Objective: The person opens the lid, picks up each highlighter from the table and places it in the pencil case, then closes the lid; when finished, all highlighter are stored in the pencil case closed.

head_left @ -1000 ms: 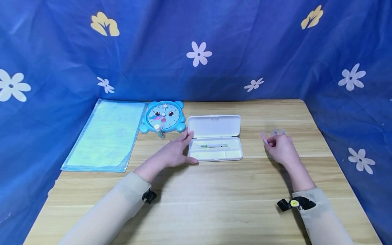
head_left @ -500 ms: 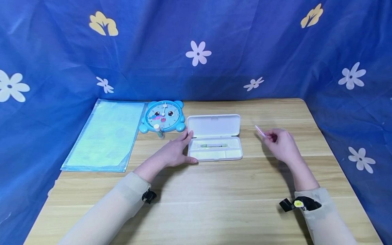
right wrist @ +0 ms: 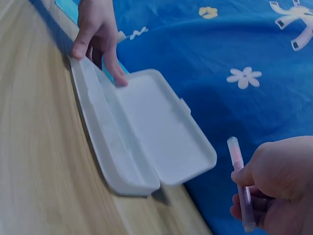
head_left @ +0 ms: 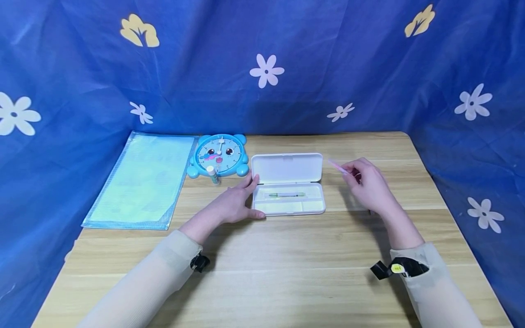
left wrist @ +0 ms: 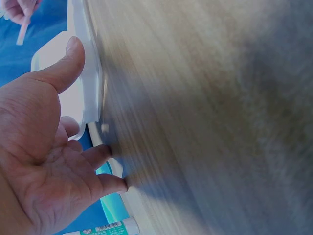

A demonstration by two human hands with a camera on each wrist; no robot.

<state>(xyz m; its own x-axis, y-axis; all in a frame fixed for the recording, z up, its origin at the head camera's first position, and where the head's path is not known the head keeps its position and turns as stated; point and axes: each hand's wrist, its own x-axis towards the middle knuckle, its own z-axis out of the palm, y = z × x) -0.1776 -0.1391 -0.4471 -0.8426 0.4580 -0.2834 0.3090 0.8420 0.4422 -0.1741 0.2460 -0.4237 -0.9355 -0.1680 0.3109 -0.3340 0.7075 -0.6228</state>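
An opened white pencil case [head_left: 286,168] sits mid-table with its lid raised at the back. A green pen [head_left: 286,195] lies in its long compartment. My left hand [head_left: 231,204] holds the case's left end, thumb at the front corner and forefinger by the hinge. To the right of the case, my right hand [head_left: 369,187] pinches a slim pink pen [right wrist: 235,152] between thumb and fingers, raised above the table. The pen's far end points toward the lid in the head view. In the right wrist view the pen's whole length shows, partly covered by the thumb.
Left of the case stands a blue toy clock [head_left: 219,157] with a face, with a glue stick [head_left: 213,175] in front of it. A light blue mesh folder [head_left: 139,182] lies at the table's left. A blue flowered cloth [head_left: 303,68] hangs behind.
My right hand has lifted the pink pen from the right side of the table and moved it up and left, closer to the pencil case. My left hand has stayed put.
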